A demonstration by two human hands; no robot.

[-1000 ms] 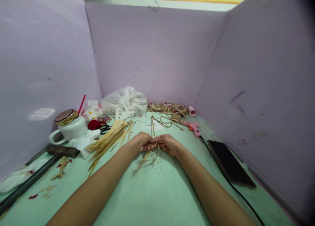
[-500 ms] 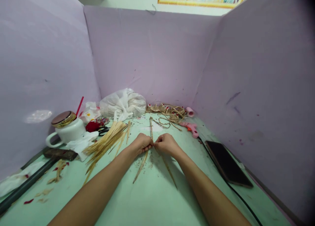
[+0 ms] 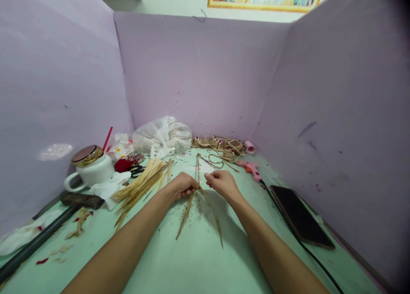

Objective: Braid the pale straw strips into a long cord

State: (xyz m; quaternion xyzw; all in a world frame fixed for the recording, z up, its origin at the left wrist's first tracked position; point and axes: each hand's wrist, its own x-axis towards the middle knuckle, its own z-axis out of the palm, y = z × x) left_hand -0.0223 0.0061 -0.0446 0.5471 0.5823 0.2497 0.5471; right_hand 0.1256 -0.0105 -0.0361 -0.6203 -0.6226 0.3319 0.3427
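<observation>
My left hand is closed in a pinch on a thin plaited cord of dry straw-like strips. The finished-looking length runs away from me and ends in a twine loop. Two loose strips fan out toward me below the pinch, a left strip and a right strip. My right hand hovers just right of the cord, apart from my left, with thumb and fingers pressed together. Whether anything thin sits between them is too small to tell. A bundle of straw strips lies left of my hands.
Toward the left stand a white mug and a hammer. A plastic bag and twine pieces lie at the back. Rightward are a pink glue gun with its cord and a black phone. Purple panels enclose three sides.
My right hand has come off the junction of the strips and moved slightly up and right. The right strip now hangs loose and has swung inward. My left hand keeps its pinch.
</observation>
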